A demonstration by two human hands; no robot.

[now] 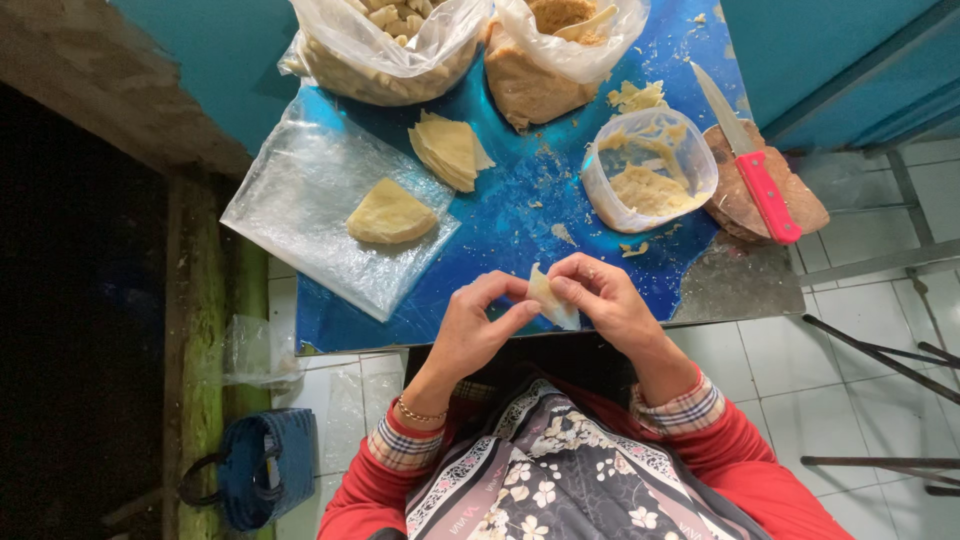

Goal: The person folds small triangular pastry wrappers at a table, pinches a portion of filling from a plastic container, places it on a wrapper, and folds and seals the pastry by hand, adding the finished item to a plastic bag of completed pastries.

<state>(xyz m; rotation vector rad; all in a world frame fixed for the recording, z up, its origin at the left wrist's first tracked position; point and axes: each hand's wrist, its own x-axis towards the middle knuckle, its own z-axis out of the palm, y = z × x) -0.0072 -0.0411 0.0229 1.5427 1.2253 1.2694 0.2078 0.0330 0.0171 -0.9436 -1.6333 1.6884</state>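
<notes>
While both hands, left hand [478, 325] and right hand [600, 298], pinch dough wrapper [551, 298], folding step; filling tub [648, 170] at 1 o'clock; sealing calls for even edge pressure.

Bright, sharp centre; glare on the blue table [520, 200]; dark left edge.

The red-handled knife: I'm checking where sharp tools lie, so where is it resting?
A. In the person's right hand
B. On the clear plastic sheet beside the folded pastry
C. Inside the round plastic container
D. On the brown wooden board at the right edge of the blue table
D: the red-handled knife lies on the brown wooden board at the table's right edge, blade toward the bags, apart from both hands, which pinch a folded pastry piece.
</notes>
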